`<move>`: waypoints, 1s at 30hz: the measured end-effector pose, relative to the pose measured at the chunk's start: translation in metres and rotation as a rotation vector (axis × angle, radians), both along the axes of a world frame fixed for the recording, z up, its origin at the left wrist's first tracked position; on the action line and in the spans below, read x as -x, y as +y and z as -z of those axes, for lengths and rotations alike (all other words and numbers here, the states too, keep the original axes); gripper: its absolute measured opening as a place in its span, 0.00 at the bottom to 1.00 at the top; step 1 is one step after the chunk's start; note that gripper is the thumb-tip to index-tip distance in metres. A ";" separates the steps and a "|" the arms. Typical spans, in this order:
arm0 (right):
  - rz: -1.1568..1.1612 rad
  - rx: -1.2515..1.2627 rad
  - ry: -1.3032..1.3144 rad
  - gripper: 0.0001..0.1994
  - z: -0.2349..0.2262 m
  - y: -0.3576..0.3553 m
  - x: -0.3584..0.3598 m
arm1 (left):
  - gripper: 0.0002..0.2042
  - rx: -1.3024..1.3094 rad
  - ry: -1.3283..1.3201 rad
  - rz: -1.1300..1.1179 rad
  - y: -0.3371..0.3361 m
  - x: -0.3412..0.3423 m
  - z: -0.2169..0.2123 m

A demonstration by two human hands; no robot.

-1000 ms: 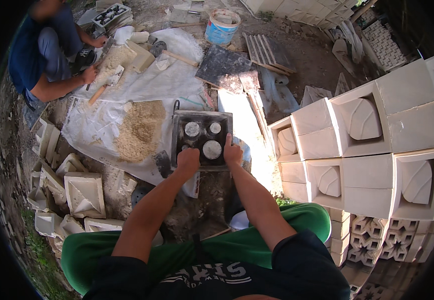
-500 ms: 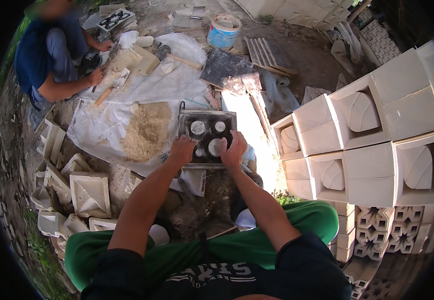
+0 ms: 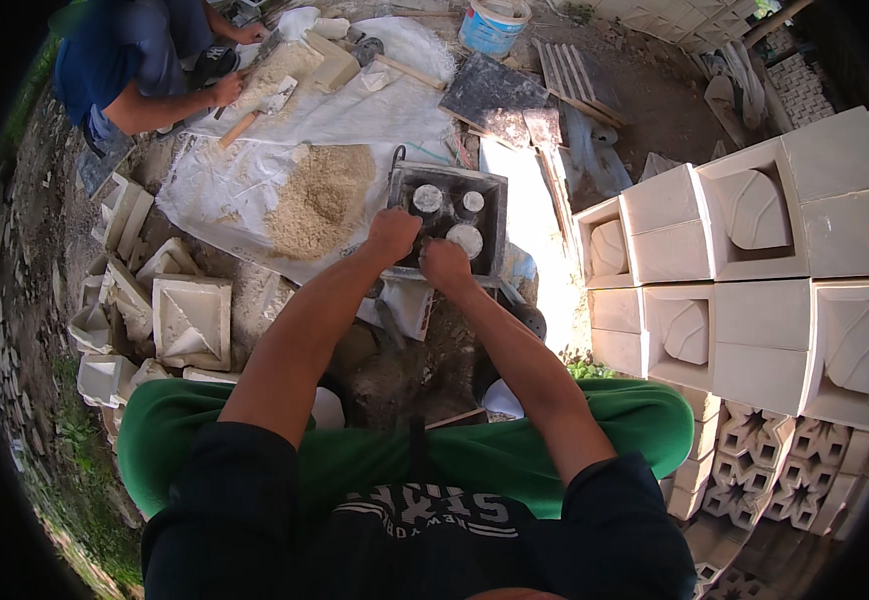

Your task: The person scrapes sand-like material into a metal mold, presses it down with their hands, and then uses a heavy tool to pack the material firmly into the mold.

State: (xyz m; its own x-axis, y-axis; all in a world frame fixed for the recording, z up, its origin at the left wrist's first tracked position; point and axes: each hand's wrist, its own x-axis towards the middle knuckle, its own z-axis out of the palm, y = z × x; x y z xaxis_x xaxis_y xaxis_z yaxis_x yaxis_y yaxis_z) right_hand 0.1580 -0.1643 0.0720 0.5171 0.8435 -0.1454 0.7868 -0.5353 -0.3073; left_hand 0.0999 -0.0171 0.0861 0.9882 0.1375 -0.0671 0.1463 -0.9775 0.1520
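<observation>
Stacked white blocks [image 3: 755, 290] wall the right; a white sheet [image 3: 255, 190] with a sand pile [image 3: 320, 195] spreads left. Between them the dark square mould [image 3: 450, 215] sits, both hands' grip clenched on its near edge: left hand [image 3: 393, 235], right hand [image 3: 447, 265].

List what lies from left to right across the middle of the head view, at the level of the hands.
Pale square casting → heap of sandy mix → left hand → right hand → dark square mould → stacked white blocks.
</observation>
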 end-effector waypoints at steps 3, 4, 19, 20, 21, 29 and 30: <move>-0.005 -0.084 0.033 0.14 -0.001 -0.004 0.001 | 0.06 0.062 -0.037 -0.030 0.007 0.005 -0.002; 0.025 -0.108 0.043 0.14 -0.004 -0.003 0.000 | 0.07 0.083 -0.061 -0.018 0.008 0.005 -0.005; -0.131 0.031 0.087 0.14 -0.022 0.009 -0.022 | 0.11 0.083 -0.077 -0.062 0.011 0.017 0.013; -0.122 0.055 0.093 0.14 -0.025 0.009 -0.023 | 0.10 0.096 -0.017 -0.077 0.010 0.012 0.006; -0.130 0.061 0.100 0.14 -0.027 0.009 -0.022 | 0.09 0.109 0.042 -0.091 0.011 0.008 0.000; -0.067 0.051 0.088 0.14 -0.022 0.000 -0.017 | 0.06 0.085 0.043 -0.056 0.009 -0.004 -0.006; -0.054 0.032 0.081 0.15 -0.018 -0.005 -0.019 | 0.06 0.075 0.066 -0.064 0.007 -0.007 -0.007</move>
